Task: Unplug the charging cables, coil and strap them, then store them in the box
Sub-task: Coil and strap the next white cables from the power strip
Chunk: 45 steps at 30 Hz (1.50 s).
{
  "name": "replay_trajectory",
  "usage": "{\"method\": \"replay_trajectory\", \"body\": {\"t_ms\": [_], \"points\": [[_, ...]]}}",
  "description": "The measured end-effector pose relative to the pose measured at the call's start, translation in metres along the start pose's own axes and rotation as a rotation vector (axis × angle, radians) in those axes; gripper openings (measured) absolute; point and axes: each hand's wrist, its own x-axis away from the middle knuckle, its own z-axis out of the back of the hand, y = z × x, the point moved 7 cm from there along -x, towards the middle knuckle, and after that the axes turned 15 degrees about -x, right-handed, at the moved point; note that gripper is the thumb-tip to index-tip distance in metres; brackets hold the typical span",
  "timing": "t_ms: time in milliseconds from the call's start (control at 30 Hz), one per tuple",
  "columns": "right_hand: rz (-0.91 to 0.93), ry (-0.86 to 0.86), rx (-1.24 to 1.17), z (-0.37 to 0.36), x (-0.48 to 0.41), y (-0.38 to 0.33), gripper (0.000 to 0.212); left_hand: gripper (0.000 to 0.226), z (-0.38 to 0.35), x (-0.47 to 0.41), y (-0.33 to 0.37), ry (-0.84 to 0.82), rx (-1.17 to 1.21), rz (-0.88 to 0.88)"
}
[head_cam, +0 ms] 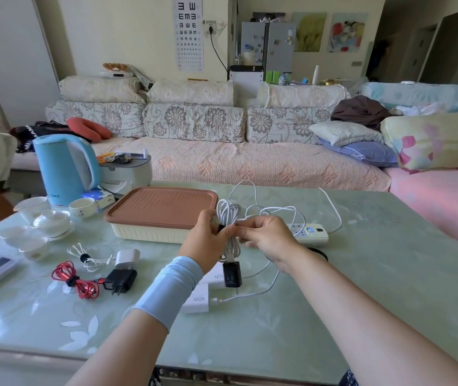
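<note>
My left hand [207, 240] grips a coiled white cable [227, 211] above the table, and a black charger plug [232, 274] hangs from the coil. My right hand [268, 236] pinches a black strap [221, 228] at the coil's middle. The storage box [150, 232] with a brown lid [161, 207] stands just behind my left hand, closed. A strapped red cable [73, 281] with a black plug [120, 280] and a strapped white cable [84, 256] with a white plug [127, 259] lie at the left. A white power strip [310, 232] lies to the right.
Loose white cables [275, 211] trail across the table behind my hands. Two white chargers [198, 299] sit under my left wrist. A blue kettle [65, 168] and white tea cups [52, 221] crowd the far left. A sofa runs behind the table.
</note>
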Motion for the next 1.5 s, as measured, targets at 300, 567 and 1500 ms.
{"method": "replay_trajectory", "body": {"t_ms": [300,567,1500], "points": [[-0.065,-0.105,-0.023,-0.065,0.005,0.019,0.015,0.015,0.061,0.017,-0.047,0.073,0.327,0.08],[-0.113,-0.318,0.278,-0.147,0.018,0.053,0.029,0.037,0.137,0.043,-0.123,0.211,0.218,0.206],[0.227,-0.324,0.831,-0.242,-0.012,0.104,0.03,0.061,0.134,0.056,-0.221,-0.431,-1.091,0.193]]}}
